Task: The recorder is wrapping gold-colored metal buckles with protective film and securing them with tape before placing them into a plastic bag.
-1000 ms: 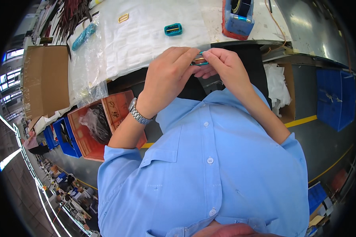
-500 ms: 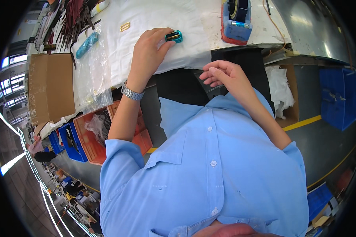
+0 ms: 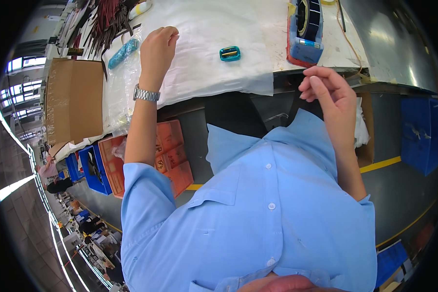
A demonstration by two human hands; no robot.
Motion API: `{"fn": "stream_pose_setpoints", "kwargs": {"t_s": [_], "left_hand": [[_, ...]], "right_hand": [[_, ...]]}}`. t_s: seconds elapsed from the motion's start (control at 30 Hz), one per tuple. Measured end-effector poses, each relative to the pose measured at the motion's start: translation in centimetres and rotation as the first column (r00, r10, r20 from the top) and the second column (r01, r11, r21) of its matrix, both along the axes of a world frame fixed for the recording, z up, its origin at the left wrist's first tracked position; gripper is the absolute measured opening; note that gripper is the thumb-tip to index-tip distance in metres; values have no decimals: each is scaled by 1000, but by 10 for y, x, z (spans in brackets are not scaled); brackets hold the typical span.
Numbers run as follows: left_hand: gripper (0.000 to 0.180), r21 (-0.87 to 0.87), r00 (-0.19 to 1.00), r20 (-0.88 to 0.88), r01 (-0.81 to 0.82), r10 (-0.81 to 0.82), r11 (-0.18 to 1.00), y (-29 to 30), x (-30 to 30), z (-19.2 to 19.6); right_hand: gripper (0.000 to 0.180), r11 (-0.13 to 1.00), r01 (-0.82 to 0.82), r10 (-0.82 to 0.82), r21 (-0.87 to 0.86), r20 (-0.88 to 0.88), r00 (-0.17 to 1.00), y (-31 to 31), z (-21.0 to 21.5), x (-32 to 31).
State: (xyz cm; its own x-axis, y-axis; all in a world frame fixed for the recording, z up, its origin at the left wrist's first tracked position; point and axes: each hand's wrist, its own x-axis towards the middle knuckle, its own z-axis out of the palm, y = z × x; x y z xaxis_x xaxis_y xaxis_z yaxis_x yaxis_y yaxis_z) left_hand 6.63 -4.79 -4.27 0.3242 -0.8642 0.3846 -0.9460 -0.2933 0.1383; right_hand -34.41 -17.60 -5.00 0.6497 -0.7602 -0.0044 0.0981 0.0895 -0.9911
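My left hand (image 3: 157,51), with a metal watch on its wrist, is over the white cloth (image 3: 199,58) on the table. Its fingers are bent together, and what they hold, if anything, is hidden. To its right a small teal oblong piece (image 3: 230,54) with a gold-coloured bar in its middle lies on the cloth, apart from both hands. My right hand (image 3: 332,90) is raised in front of the table's edge, below the blue tape dispenser (image 3: 306,46). Its fingers are loosely bent and apart, with nothing seen in them.
A teal wrapped bundle (image 3: 123,53) lies on clear plastic at the left, near dark red strips (image 3: 113,19). A cardboard box (image 3: 75,100) stands beside the table. Orange crates (image 3: 173,163) and a blue bin (image 3: 95,170) are below; another blue bin (image 3: 420,134) stands right.
My left hand has left the teal piece and moved left, to where a gold rectangular ring lay; that ring is out of sight now. My right hand has moved right.
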Motion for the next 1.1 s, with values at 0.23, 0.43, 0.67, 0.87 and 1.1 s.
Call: {"fn": "stream_pose_setpoints", "kwargs": {"t_s": [0.23,0.43,0.67,0.87,1.1], "left_hand": [[9,193,976,203,42,-82,980,-5,49,-24],[9,130,995,95,10,-23,991,-11,59,-14],[13,-337,416,-813,236,-408,912,-50,-105,49],[15,-333,311,-777,536,-548,776,-117,-195,57],[8,-322,391,-751,487,-532,812,-158,-198,77]], "right_hand": [[22,946,221,-246,-238,-81,966,-38,4,1],[27,915,205,-259,-347,-116,959,-55,-3,23],[33,886,223,-319,-405,-185,930,-60,-14,33],[39,902,226,-305,-367,-171,937,-65,-23,35],[35,883,232,-323,-407,-169,931,-61,-16,37]]}}
